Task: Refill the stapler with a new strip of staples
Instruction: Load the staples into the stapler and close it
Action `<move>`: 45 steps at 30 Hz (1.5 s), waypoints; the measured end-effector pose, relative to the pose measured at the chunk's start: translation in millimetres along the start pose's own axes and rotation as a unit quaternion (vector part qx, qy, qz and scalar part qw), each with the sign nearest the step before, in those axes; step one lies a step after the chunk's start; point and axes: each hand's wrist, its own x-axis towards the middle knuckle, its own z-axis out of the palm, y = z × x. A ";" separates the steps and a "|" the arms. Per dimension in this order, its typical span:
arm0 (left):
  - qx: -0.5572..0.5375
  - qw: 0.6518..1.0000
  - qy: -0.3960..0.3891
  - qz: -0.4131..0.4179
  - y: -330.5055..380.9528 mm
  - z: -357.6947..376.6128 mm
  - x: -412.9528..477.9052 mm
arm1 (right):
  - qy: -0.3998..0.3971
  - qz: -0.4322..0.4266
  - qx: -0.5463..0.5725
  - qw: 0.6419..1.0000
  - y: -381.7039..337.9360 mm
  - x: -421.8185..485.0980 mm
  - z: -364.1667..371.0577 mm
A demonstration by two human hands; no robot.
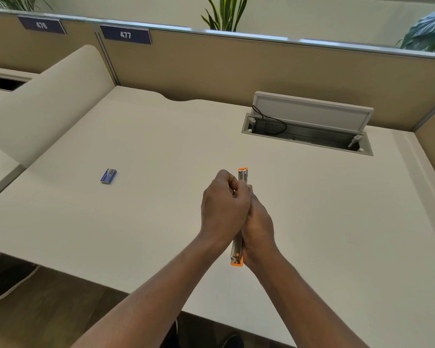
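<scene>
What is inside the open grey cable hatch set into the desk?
Inside the grey cable hatch, a looped black cable lies in a metal trough; the front rim hides its near floor.

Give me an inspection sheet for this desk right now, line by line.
Surface: cream desk, no spills seen.
Job's things: orange stapler, metal channel showing; blue staple box lying on the desk, far to its left.
Clutter: nothing seen.
Grippers: left hand and right hand both grip the stapler.
Cables: black cable looped in the open desk hatch.
Surroundings: tan partition labelled 476 and 477; plants behind it.
</scene>
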 end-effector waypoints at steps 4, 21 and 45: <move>-0.028 1.000 -0.007 -0.010 0.5 -0.6 -0.8 | -0.004 -0.005 -0.013 1.000 -0.6 -1.4 0.8; 0.214 0.944 0.039 0.249 2.1 -19.7 -1.2 | 0.019 0.001 0.000 1.000 -12.9 -1.0 3.8; 0.138 0.952 -0.012 0.272 -5.2 -22.7 -0.4 | 0.081 0.044 0.127 0.988 -13.7 1.3 15.3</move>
